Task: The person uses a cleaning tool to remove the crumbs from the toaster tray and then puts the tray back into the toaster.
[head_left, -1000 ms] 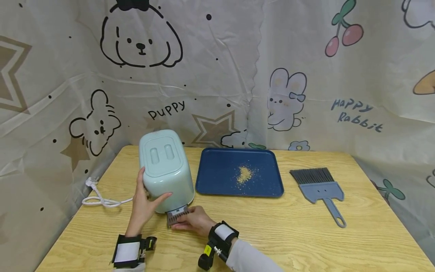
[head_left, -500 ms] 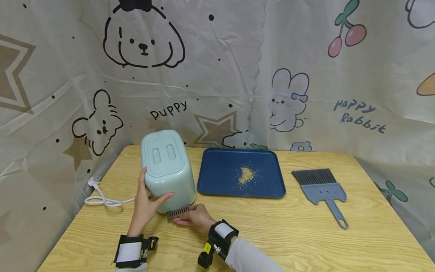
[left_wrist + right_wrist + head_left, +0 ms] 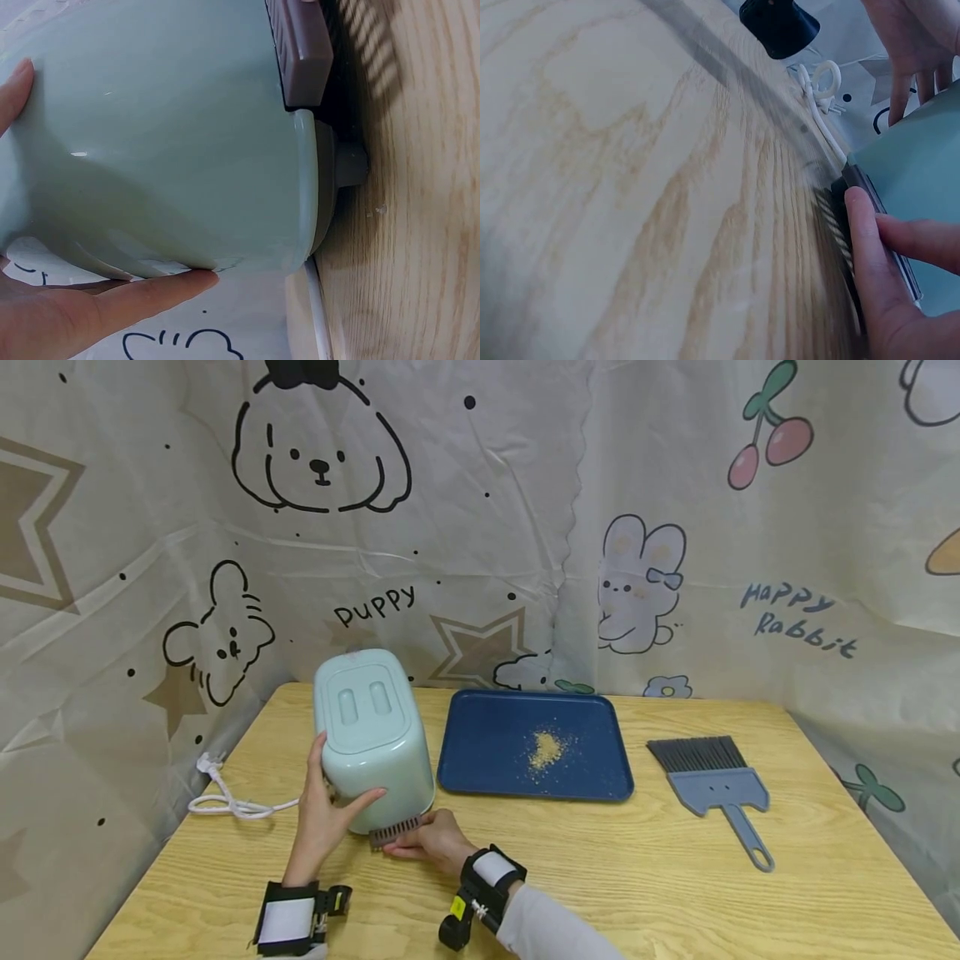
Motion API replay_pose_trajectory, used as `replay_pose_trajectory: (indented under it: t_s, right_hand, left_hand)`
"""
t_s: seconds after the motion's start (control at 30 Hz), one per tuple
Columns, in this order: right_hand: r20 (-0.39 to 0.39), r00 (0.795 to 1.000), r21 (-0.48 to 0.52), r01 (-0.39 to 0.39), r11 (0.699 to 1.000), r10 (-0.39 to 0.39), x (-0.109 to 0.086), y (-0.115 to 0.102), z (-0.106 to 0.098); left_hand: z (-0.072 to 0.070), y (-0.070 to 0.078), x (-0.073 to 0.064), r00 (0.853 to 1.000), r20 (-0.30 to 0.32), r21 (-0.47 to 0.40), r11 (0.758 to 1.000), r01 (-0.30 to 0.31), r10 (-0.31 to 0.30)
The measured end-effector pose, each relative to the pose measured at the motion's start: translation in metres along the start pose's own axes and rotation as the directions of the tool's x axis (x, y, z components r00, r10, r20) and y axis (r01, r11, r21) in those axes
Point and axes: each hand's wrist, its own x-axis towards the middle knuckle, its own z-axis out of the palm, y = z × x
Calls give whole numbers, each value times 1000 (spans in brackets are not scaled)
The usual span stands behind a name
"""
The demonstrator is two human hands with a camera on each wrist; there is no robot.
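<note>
A mint-green toaster [image 3: 386,781] with a flat lid stands at the left of the table. My left hand [image 3: 321,818] rests on its near left corner, thumb on the front and straight fingers along the side. Low on the toaster's front, my right hand [image 3: 444,842] pinches a grey-brown slotted crumb tray [image 3: 384,836] between thumb and fingers. Only the crumb tray's outer edge shows; it sits against the toaster's base. The left wrist view shows this edge [image 3: 309,60] just above the tabletop, beside a toaster foot [image 3: 350,163].
A blue serving tray [image 3: 480,747] lies right of the toaster, bearing a pile of yellowish crumbs [image 3: 546,749]. Farther right lies a grey hand brush [image 3: 716,789]. The toaster's white power cord [image 3: 238,807] is bundled at the left. A printed cloth [image 3: 480,543] hangs behind the table.
My right hand has pushed the crumb tray inward; its pale inner part, visible a second ago, is now inside the toaster. My left hand stays on the toaster. The view has shifted slightly.
</note>
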Motion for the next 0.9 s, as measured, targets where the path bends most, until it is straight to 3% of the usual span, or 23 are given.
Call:
replay_pose_trajectory:
  t_s: [0.1,0.17,0.23,0.3,0.37,0.47,0.57,0.73,0.9]
  right_hand:
    - [-13,999,-82,39,996,-40,-1,-2,0]
    - [-29,992,-242,115,963,-126,-3,-4,-1]
    - [-30,970,-441,203,874,-241,-4,-4,-2]
    - [-12,934,-619,274,736,-358,-5,-4,-3]
    - [15,895,-728,316,608,-447,-4,-4,-5]
    - [51,868,-796,334,505,-494,-1,-4,-5]
    - [71,863,-815,339,470,-500,2,-6,-7]
    - [134,847,-785,407,466,-514,6,-8,-11]
    - [188,806,-798,459,391,-562,9,-7,-14]
  left_hand:
    - [-1,0,1,1000,4,5,1000,3,-3]
    - [-2,1,1,1000,7,9,1000,9,-9]
    - [-3,2,1,1000,10,9,1000,13,-13]
    - [-5,2,1,1000,10,8,1000,13,-13]
    - [-6,2,0,1000,7,6,1000,9,-9]
    - [-6,2,0,1000,8,6,1000,-6,6]
    - [-6,2,0,1000,13,13,1000,-17,17]
    - [-3,2,1,999,19,33,999,-36,35]
    - [-3,2,1,999,5,51,998,-46,46]
